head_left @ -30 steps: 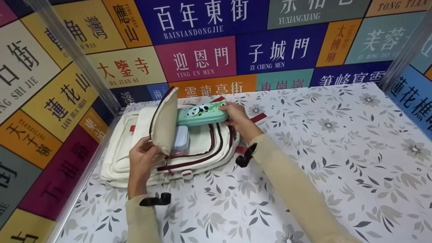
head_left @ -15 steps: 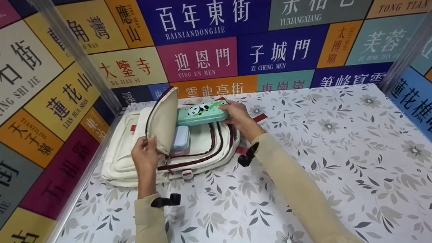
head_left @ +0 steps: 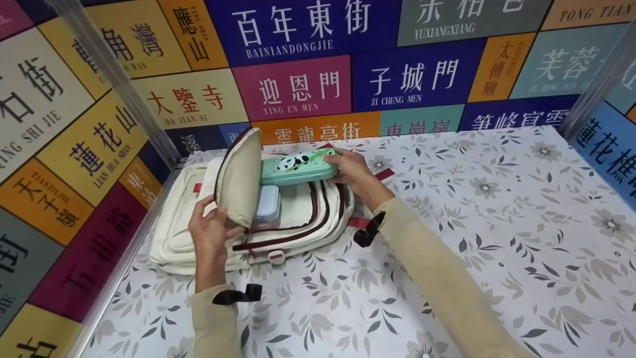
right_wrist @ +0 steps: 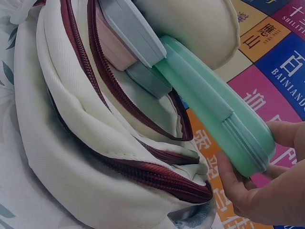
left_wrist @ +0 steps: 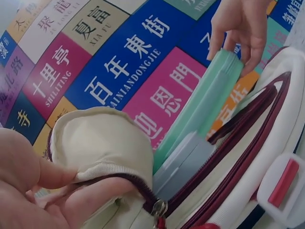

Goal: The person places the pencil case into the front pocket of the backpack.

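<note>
A cream backpack with dark red zips lies on the table, its compartment unzipped. My left hand holds the raised front flap by its lower edge; in the left wrist view the edge lies between thumb and fingers. My right hand grips the right end of a mint-green pencil case with a panda on its lid. The case's other end reaches in behind the flap. A pale blue box sits inside the compartment, with a pinkish box and a grey-teal box beside it.
The table has a white cloth with grey leaves and flowers. Red straps stick out at the bag's right side. Walls of coloured sign panels stand behind and at both sides. A white and red tag hangs at the bag's front.
My left hand has shifted a little along the flap's edge, its fingers changing their hold. The flap leans slightly further left. My right hand and the pencil case have barely moved.
</note>
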Motion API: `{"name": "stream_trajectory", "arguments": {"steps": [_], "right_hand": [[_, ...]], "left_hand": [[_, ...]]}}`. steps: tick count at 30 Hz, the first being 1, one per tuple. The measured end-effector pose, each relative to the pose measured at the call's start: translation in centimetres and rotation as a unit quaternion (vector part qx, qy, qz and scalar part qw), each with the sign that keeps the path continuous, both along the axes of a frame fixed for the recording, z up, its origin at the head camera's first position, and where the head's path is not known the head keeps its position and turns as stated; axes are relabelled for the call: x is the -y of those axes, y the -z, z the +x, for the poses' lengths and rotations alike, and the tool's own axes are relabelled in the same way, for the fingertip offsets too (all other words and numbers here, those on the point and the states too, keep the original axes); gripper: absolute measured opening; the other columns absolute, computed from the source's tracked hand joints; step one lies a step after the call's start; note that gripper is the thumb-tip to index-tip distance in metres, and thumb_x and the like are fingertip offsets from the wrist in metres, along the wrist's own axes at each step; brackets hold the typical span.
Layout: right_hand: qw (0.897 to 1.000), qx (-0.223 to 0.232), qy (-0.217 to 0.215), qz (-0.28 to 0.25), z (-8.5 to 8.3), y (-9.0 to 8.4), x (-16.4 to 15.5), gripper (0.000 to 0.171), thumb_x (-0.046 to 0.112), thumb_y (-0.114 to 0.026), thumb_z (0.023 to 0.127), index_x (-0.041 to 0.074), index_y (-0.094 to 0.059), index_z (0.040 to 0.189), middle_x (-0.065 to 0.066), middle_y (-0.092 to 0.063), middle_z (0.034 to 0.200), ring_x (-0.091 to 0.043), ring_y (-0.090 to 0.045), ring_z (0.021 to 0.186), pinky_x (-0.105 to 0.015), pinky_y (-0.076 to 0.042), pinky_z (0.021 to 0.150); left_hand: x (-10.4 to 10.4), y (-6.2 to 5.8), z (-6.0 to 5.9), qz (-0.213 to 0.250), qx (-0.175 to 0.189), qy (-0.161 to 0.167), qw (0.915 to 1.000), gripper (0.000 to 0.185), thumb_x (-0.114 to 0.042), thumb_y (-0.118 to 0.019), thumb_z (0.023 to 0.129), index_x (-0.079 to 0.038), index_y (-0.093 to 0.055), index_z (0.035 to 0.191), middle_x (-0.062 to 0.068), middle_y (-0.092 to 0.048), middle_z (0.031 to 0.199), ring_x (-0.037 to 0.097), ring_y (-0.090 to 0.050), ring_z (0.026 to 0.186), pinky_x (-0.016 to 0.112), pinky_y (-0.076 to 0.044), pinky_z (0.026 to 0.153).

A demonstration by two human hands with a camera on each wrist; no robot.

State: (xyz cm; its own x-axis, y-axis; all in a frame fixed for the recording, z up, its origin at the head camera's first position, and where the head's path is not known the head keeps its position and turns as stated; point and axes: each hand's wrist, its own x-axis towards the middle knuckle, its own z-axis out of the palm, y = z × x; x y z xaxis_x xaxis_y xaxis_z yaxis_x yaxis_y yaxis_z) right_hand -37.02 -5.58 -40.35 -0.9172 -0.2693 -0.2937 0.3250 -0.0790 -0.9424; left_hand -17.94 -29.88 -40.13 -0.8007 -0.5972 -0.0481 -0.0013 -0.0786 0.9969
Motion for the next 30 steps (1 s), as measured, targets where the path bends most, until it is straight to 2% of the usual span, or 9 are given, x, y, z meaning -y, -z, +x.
{"name": "stream_trajectory", "arguments": {"steps": [4,7,10,14,17,22,26,30], "right_hand": [[1.0,-0.005,0.005,-0.003,0.1,-0.1,0.4,0.062,0.019,-0.064,0.098,0.015,-0.039,0.154,-0.018,-0.049,0.15,-0.03,-0.058,0.128,-0.043,-0.055,0.104],[1.0,-0.008,0.005,-0.004,0.1,-0.1,0.7,0.061,0.018,-0.065,0.098,0.015,-0.041,0.153,-0.018,-0.046,0.153,-0.03,-0.058,0.129,-0.044,-0.055,0.104],[1.0,-0.006,0.001,0.001,0.2,0.0,0.9,0.061,0.018,-0.066,0.097,0.016,-0.042,0.153,-0.018,-0.041,0.157,-0.032,-0.057,0.13,-0.044,-0.055,0.105],[1.0,-0.002,-0.004,0.005,0.1,0.2,0.7,0.061,0.018,-0.066,0.097,0.016,-0.042,0.153,-0.017,-0.039,0.158,-0.032,-0.057,0.13,-0.042,-0.056,0.104],[1.0,-0.003,-0.007,0.008,0.0,0.2,0.4,0.061,0.019,-0.065,0.098,0.016,-0.041,0.154,-0.017,-0.043,0.155,-0.031,-0.057,0.128,-0.041,-0.057,0.102],[1.0,-0.003,-0.009,0.011,-0.1,0.1,-0.5,0.057,0.018,-0.064,0.098,0.018,-0.044,0.152,-0.015,-0.05,0.149,-0.028,-0.06,0.12,-0.043,-0.056,0.102],[1.0,0.003,-0.003,0.012,-0.4,-0.1,-1.3,0.055,0.018,-0.065,0.097,0.019,-0.048,0.15,-0.014,-0.054,0.144,-0.027,-0.062,0.116,-0.044,-0.056,0.102],[1.0,-0.003,-0.014,0.02,-0.6,-0.1,-1.5,0.056,0.018,-0.064,0.097,0.018,-0.047,0.15,-0.014,-0.056,0.143,-0.026,-0.064,0.114,-0.042,-0.056,0.101]], "left_hand": [[0.0,0.1,-0.2,0.014,0.005,0.001,0.9999,0.037,-0.003,-0.044,0.105,-0.008,-0.047,0.142,0.018,-0.059,0.118,0.006,-0.066,0.076,0.026,-0.061,0.054],[0.4,0.6,-0.4,0.026,-0.003,0.013,0.9996,0.034,-0.003,-0.046,0.104,-0.007,-0.049,0.138,0.01,-0.063,0.107,0.007,-0.067,0.074,0.026,-0.061,0.053],[0.9,1.3,-0.5,0.053,-0.027,0.045,0.9972,0.029,-0.002,-0.048,0.103,-0.008,-0.051,0.131,0.001,-0.066,0.091,0.01,-0.068,0.071,0.027,-0.06,0.05],[1.5,2.4,-0.6,0.098,-0.076,0.1,0.9873,0.024,0.0,-0.048,0.103,-0.011,-0.054,0.124,0.0,-0.068,0.084,0.014,-0.069,0.066,0.027,-0.06,0.05],[2.0,2.9,-0.6,0.12,-0.11,0.135,0.9774,0.021,0.001,-0.05,0.102,-0.011,-0.056,0.118,0.002,-0.065,0.082,0.013,-0.061,0.061,0.027,-0.061,0.052],[2.9,3.5,-0.2,0.137,-0.131,0.184,0.9644,0.021,0.003,-0.05,0.101,-0.015,-0.059,0.108,0.001,-0.058,0.077,0.011,-0.049,0.058,0.026,-0.061,0.053],[3.3,3.7,0.0,0.134,-0.141,0.218,0.9564,0.021,0.002,-0.051,0.101,-0.016,-0.06,0.106,0.0,-0.064,0.081,0.011,-0.059,0.061,0.027,-0.062,0.055],[3.4,3.9,0.1,0.134,-0.153,0.237,0.95,0.021,0.003,-0.051,0.101,-0.016,-0.061,0.105,0.001,-0.067,0.084,0.014,-0.067,0.065,0.027,-0.063,0.056]]}}
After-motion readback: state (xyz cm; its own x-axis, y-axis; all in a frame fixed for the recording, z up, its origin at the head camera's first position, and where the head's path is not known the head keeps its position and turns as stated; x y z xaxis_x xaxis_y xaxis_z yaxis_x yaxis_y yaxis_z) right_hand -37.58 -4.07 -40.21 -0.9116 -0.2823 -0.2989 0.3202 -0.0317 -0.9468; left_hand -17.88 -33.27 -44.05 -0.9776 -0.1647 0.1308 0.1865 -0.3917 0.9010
